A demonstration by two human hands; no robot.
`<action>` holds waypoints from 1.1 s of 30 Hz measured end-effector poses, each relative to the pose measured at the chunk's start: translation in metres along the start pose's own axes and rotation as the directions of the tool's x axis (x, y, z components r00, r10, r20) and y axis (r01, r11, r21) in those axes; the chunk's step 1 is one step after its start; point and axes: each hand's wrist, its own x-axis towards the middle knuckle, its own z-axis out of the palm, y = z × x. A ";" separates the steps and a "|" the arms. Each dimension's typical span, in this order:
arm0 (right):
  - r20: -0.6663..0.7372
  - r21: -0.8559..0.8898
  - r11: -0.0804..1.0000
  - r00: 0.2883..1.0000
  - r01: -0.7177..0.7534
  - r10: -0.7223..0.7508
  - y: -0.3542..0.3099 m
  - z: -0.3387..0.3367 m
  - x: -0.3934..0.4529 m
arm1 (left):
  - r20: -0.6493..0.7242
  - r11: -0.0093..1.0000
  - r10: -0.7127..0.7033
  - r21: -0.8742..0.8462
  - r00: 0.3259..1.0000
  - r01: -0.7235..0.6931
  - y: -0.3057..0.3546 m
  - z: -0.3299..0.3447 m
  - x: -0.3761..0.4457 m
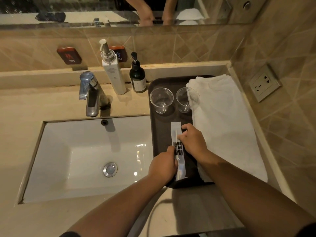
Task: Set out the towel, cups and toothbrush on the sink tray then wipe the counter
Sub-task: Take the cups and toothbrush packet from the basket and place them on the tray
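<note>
Both forearms are reaching in from the bottom edge toward the dark tray (154, 86), which is sitting on the beige counter (34, 108) just right of the white sink basin (68, 134).

Head view, near to far:

L hand (163, 165) is pinching the near part of the wrapped toothbrush (178, 151), thumb side against the packet's left edge. R hand (194, 141) is pressing on the packet's middle from the right, fingertips (185, 127) curling over it; can't tell if it's truly gripping or just holding it flat. Packet is lying lengthwise on the tray's near half, its near end abt at the tray's front rim, far end pointing toward the cups.

Folded white towel (225, 120) is lying along the tray's right side, running front to back and overhanging the right rim.

Two clear plastic cups are standing upright on the tray's far-left part: left cup (161, 100) and right cup (187, 99), side by side, the right one touching or just beside the towel edge.

Behind the tray's left corner, a dark green pump bottle (137, 77) and a taller white pump bottle (112, 72) are standing on the counter. Chrome faucet (89, 94) is sitting behind the basin. HOT sign (69, 55) is hanging on the tiled wall; wall socket (264, 82) is at right.
</note>
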 end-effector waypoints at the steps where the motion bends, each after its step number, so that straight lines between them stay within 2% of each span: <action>1: -0.006 -0.003 1.000 1.000 0.003 -0.003 0.001 0.000 0.001 | 0.001 1.000 0.000 0.006 1.000 0.000 0.000 0.001 0.001; 11: -0.050 -0.017 1.000 0.999 -0.004 0.003 0.008 0.007 0.009 | -0.018 0.997 -0.073 0.029 0.997 0.073 0.000 0.008 0.008; 22: -0.047 -0.017 1.000 0.999 0.019 -0.020 0.006 0.001 0.002 | -0.036 1.000 -0.016 0.018 0.999 0.017 -0.008 0.010 0.006; 25: -0.063 -0.101 0.990 0.993 0.094 -0.101 0.005 -0.003 -0.004 | -0.060 0.999 0.003 0.055 0.998 0.001 -0.012 -0.001 0.004; 28: -0.046 -0.236 0.947 0.971 0.217 -0.234 0.002 -0.007 -0.011 | -0.159 0.990 0.010 0.144 0.987 0.014 -0.020 -0.023 0.002; 33: 0.144 -0.411 0.820 0.917 0.398 -0.373 -0.030 -0.003 -0.021 | -0.314 0.936 0.022 0.339 0.949 0.091 -0.043 -0.072 -0.002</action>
